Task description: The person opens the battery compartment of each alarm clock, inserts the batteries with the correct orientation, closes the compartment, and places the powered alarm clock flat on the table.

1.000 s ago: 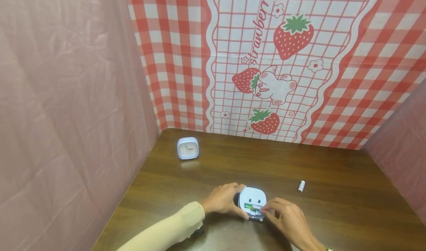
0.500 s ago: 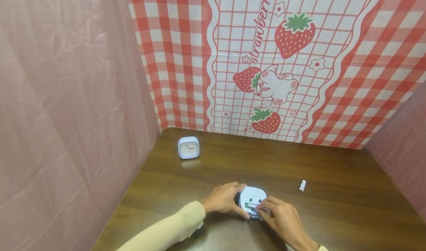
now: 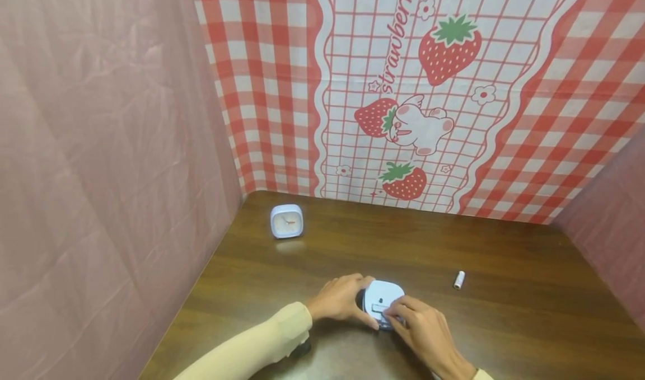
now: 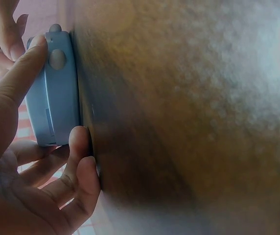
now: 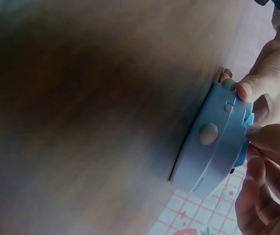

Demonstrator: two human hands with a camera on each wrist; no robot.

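A pale blue alarm clock [image 3: 377, 290] lies face down on the wooden table, its back turned up. My left hand [image 3: 341, 299] grips it by the sides, with the thumb at the edge that bears the small round feet, as the left wrist view shows. Over the battery compartment sits the light battery cover [image 3: 378, 308]. My right hand [image 3: 424, 325] pinches this cover between thumb and fingertips; they hide part of it. From the right wrist view, blue cover plastic [image 5: 242, 154] sticks up a little from the clock's back, near the right thumb.
Another pale alarm clock [image 3: 286, 221] stands upright at the back left of the table [image 3: 227, 313]. A white battery [image 3: 459, 280] lies to the right, beyond my right hand. A red checked strawberry cloth [image 3: 282, 89] hangs behind, and pink cloth [image 3: 111, 173] hangs at the left.
The right hand has moved slightly left over the clock's back, bringing the cover over the compartment. The green battery seen inside earlier is now hidden. The left hand keeps its grip.
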